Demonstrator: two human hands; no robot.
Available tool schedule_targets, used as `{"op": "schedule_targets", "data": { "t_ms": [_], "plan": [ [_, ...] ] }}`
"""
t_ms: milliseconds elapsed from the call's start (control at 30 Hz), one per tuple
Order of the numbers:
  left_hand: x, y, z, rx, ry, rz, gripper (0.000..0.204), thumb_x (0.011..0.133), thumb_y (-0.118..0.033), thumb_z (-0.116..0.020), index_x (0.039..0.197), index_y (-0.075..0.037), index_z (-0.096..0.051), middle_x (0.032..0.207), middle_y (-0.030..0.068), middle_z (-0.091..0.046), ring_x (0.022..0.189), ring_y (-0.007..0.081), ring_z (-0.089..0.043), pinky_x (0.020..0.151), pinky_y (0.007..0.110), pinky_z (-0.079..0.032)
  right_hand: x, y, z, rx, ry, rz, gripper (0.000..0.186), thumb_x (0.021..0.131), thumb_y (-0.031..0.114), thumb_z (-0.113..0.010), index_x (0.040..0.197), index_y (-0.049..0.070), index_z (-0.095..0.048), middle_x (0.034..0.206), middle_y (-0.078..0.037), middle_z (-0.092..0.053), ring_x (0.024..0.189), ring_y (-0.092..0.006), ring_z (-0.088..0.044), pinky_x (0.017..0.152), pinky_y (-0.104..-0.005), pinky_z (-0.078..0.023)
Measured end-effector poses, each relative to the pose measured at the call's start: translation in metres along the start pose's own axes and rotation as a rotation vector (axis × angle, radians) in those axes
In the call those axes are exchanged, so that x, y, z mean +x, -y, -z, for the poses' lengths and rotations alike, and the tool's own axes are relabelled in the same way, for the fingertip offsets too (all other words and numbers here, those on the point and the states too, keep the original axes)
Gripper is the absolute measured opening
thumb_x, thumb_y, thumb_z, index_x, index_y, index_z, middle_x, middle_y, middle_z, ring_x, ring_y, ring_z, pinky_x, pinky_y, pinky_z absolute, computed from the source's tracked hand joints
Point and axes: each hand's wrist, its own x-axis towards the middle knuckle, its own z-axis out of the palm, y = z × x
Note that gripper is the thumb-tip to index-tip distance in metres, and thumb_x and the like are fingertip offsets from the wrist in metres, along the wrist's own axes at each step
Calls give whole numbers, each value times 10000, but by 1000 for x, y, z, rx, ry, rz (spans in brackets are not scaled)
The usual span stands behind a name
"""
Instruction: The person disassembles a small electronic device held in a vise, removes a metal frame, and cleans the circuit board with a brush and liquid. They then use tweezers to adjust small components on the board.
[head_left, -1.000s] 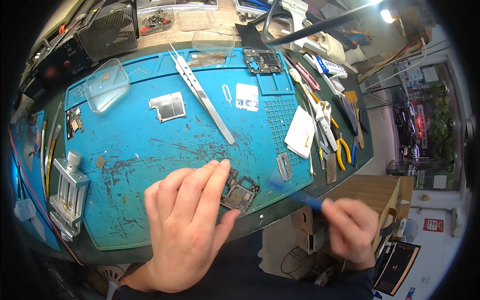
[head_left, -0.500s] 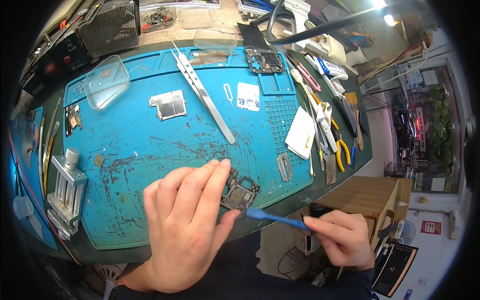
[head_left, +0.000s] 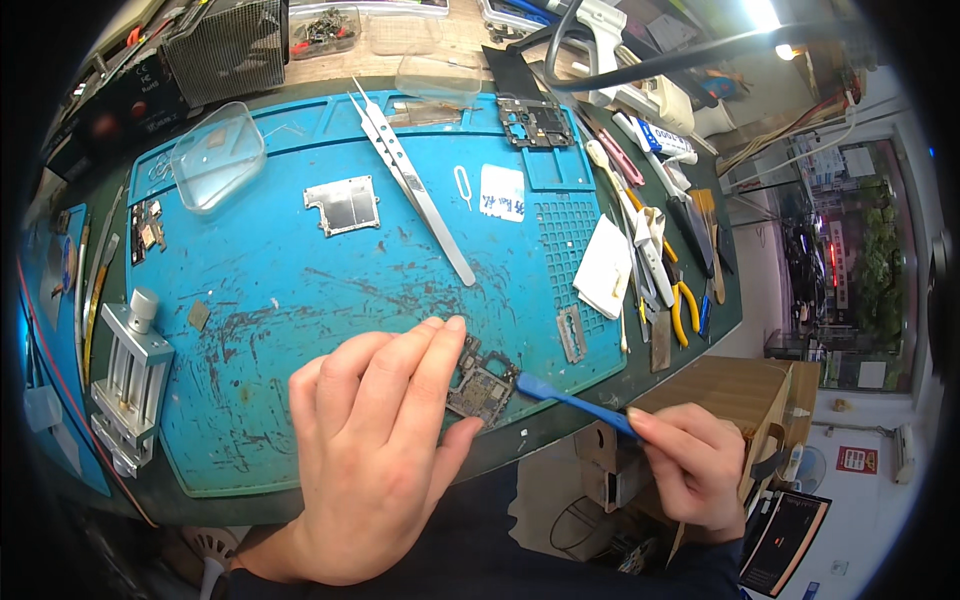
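My left hand (head_left: 378,450) lies over the near part of the blue mat (head_left: 260,420), its fingers together and the thumb below. Between fingertips and thumb it grips the left edge of a small dark circuit board (head_left: 482,390) with cut-outs. My right hand (head_left: 692,462) pinches the handle of a slim blue brush (head_left: 585,408) past the mat's near right edge. The brush head is at the board's upper right corner; whether it touches cannot be made out. Silver tweezers (head_left: 415,185) lie farther off on the mat, beside a metal shield plate (head_left: 342,205).
A metal clamp fixture (head_left: 135,385) stands at the left. A clear plastic tray (head_left: 218,158) and another board (head_left: 535,122) sit toward the back. On the right lie a folded white cloth (head_left: 602,265), yellow-handled pliers (head_left: 684,310) and several other tools.
The brush has moved right and up, from the board's lower right corner to its upper right corner, and my right hand went slightly right with it. My left hand keeps its hold on the board.
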Motion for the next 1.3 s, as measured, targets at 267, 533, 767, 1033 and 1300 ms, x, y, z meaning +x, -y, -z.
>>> {"op": "schedule_targets", "data": {
  "t_ms": [267, 533, 767, 1033, 1300],
  "plan": [
    [-1, 1, 0, 7, -2, 1, 803, 665, -89, -882, 1414, -18, -602, 1354, 92, -641, 1200, 304, -564, 1024, 438, -393, 1, -6, -10, 28, 64, 96, 556, 705, -101, -680, 1232, 50, -779, 861, -72, -686, 664, -218, -678, 571, -300, -537],
    [-1, 2, 0, -20, -11, -8, 859, 682, -90, -893, 1472, -17, -563, 1275, 104, -622, 1177, 319, -549, 1016, 442, -395, 14, -20, -33, -157, -222, 244, 547, 687, -96, -706, 1212, 37, -784, 863, -61, -660, 659, -213, -642, 555, -320, -519],
    [-1, 1, 0, -12, -11, -12, 884, 690, -89, -891, 1497, -15, -537, 1247, 118, -608, 1169, 326, -543, 1013, 445, -396, 20, -9, -27, 1, -123, 137, 480, 789, -117, -721, 1247, 23, -762, 861, -95, -670, 646, -221, -665, 569, -319, -536],
    [0, 1, 0, -15, -17, -15, 884, 691, -89, -893, 1497, -16, -536, 1245, 117, -607, 1164, 324, -542, 1009, 444, -397, 16, -6, -23, 64, -25, 57, 501, 793, -110, -712, 1266, 47, -758, 861, -81, -680, 652, -215, -664, 564, -299, -524],
    [-2, 0, 0, -17, -22, -1, 886, 689, -83, -895, 1497, -24, -538, 1243, 112, -609, 1160, 325, -542, 1007, 441, -397, 7, -7, -13, 51, 31, 33, 515, 802, -112, -698, 1287, 54, -749, 865, -84, -679, 654, -212, -666, 578, -302, -530]
  ]
}}
